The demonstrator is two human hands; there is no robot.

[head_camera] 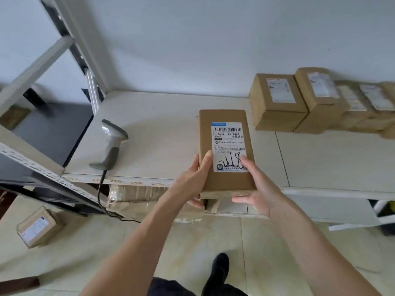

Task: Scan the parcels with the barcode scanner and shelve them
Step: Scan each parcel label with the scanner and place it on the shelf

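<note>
Your left hand [197,180] and right hand [255,189] clasp the near end of a flat cardboard parcel [225,150], thumbs pressed on top, fingers curled beneath, its far end over the shelf [162,133]. It looks stiff and light; hold by the long edges. Left of your grip lies the barcode scanner [113,144]; far right, shelved boxes [299,101].

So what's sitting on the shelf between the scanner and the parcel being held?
Nothing: in the head view the shelf is bare between the barcode scanner and the parcel held by the left hand and right hand.
</note>
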